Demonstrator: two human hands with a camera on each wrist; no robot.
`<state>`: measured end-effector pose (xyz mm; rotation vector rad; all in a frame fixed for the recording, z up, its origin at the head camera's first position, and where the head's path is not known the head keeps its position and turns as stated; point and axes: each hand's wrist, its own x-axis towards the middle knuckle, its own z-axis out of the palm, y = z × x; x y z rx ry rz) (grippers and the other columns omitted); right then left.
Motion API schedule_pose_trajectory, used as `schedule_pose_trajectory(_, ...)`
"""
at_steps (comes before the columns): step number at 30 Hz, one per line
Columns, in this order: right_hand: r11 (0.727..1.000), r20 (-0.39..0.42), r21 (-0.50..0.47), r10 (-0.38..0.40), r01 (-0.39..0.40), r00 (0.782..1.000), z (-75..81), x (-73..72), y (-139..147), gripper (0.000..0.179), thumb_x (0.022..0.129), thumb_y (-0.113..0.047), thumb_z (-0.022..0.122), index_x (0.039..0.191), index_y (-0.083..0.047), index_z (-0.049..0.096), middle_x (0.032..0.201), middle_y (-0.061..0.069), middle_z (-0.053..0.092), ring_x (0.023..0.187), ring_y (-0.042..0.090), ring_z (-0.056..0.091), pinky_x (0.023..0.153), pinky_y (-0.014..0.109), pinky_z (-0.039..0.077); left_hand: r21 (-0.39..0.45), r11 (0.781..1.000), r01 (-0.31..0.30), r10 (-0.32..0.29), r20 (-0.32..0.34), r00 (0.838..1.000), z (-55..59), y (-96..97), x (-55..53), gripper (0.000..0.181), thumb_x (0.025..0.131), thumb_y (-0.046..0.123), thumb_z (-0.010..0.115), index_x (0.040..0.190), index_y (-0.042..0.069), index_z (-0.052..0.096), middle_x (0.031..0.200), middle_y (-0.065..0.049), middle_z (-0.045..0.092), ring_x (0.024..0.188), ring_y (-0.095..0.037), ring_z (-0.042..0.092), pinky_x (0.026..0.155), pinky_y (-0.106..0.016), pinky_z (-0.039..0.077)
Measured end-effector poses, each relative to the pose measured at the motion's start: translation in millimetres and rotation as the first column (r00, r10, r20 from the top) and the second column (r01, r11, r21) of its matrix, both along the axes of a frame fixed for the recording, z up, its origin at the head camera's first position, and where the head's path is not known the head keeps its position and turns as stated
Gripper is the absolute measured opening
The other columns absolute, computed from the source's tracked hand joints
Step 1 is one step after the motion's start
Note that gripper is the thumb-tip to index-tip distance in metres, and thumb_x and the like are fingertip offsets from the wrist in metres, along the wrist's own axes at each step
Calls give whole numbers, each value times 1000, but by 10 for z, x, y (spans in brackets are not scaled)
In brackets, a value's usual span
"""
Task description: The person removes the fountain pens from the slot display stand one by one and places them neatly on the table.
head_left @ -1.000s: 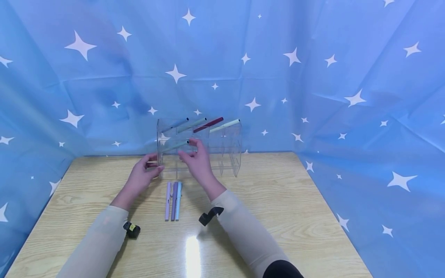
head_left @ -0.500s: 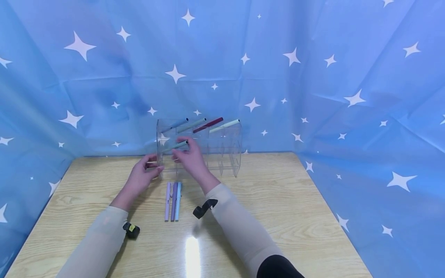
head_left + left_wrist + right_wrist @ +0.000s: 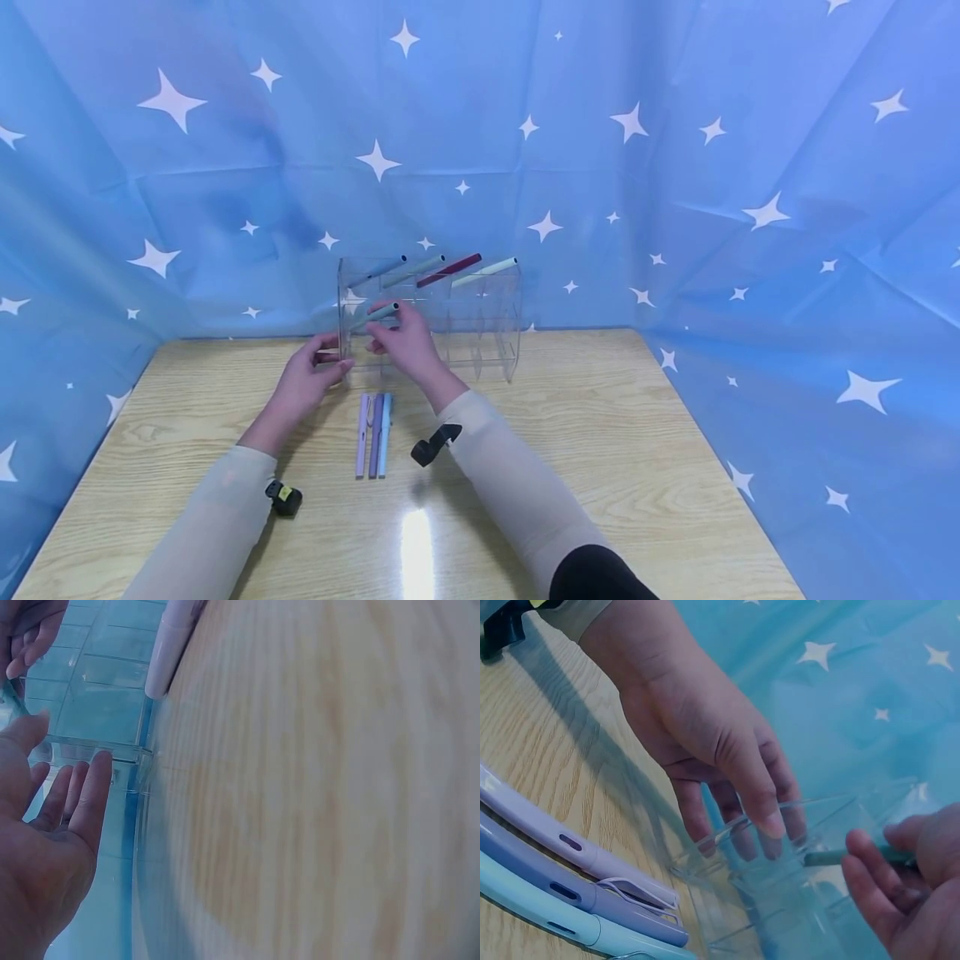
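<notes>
A clear acrylic pen rack (image 3: 495, 358) stands at the back of the table. My left hand (image 3: 303, 379) holds its left side, thumb at the front edge and the other fingers along the outer side (image 3: 52, 847). My right hand (image 3: 408, 342) pinches a green pen (image 3: 386, 311) near its end, at the rack's lower left compartment. In the right wrist view the green pen (image 3: 825, 858) points into the rack, its far end partly hidden by my fingers. Along the top row lie a blue pen (image 3: 388, 266), a teal pen (image 3: 427, 267), a dark red pen (image 3: 453, 268) and a pale green pen (image 3: 491, 268).
In front of the rack, a lilac pen (image 3: 362, 437), a purple pen (image 3: 376, 437) and a light blue pen (image 3: 386, 437) lie side by side on the wooden table (image 3: 600, 433). Close behind the rack hangs a blue star-patterned cloth (image 3: 465, 217).
My right hand has shifted left, and its fingers sit farther along the green pen. The pen's near end has moved slightly left. My left hand and the rack stay put.
</notes>
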<state>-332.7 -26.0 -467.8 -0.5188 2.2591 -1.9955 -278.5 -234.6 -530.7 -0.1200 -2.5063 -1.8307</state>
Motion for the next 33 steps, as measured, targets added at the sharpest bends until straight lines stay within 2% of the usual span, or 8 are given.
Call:
schedule_pose_trajectory(4,999,-7,13,-52,52,999,-7,0,-34,29,109,-9,71,137,-3,68,120,2,73,74,20,76,78,45,71,-3,1000,-2,2,-7,1000,-7,-1,-6,63,111,26,73,164,5,46,158,-23,53,142,-42,55,95,-24,63)
schedule_pose_trajectory(7,997,-8,-1,-83,83,997,-6,8,-49,24,110,-12,71,133,-5,69,117,0,73,70,20,75,77,53,70,-2,1000,-4,4,-7,1000,-10,1,-8,62,111,25,73,163,4,47,158,-23,53,143,-43,55,95,-23,63)
schedule_pose_trajectory(11,991,-27,-56,-119,118,993,-8,13,-48,24,111,-14,70,133,-5,69,113,-1,73,70,21,75,73,51,70,-3,1000,-5,4,-7,1000,-5,7,-2,63,111,27,72,163,4,46,159,-23,52,143,-43,54,95,-23,63)
schedule_pose_trajectory(16,979,-70,-160,-140,127,988,2,27,8,31,113,-15,68,137,3,65,118,7,73,81,29,77,74,49,70,7,1000,-9,9,5,1000,3,8,-5,63,111,25,72,164,4,46,158,-24,52,144,-42,54,95,-24,63)
schedule_pose_trajectory(20,971,-136,-200,-163,134,977,20,46,77,27,113,-17,68,133,2,66,117,17,73,93,37,77,80,53,70,20,1000,-13,13,15,1000,4,11,0,62,111,23,72,164,4,45,157,-25,53,143,-43,54,94,-22,63)
schedule_pose_trajectory(26,963,-213,-202,-222,180,952,55,66,174,20,114,-19,65,131,-7,66,114,10,73,107,32,74,93,57,66,19,1000,0,0,11,1000,-1,18,7,64,111,24,72,164,3,45,156,-27,53,143,-43,54,95,-22,63)
schedule_pose_trajectory(29,965,-209,-202,-212,169,955,79,86,218,24,115,-15,63,135,-3,64,120,14,72,112,33,72,100,52,65,19,1000,1,-1,13,1000,5,18,6,65,111,25,73,164,3,44,156,-27,53,143,-43,53,96,-23,63)
schedule_pose_trajectory(33,974,-160,-202,-137,104,978,81,150,271,27,116,-9,58,140,3,60,127,26,67,115,36,71,103,43,65,16,1000,-1,0,18,1000,19,15,7,65,110,26,73,164,3,45,157,-26,52,144,-43,53,95,-21,62)
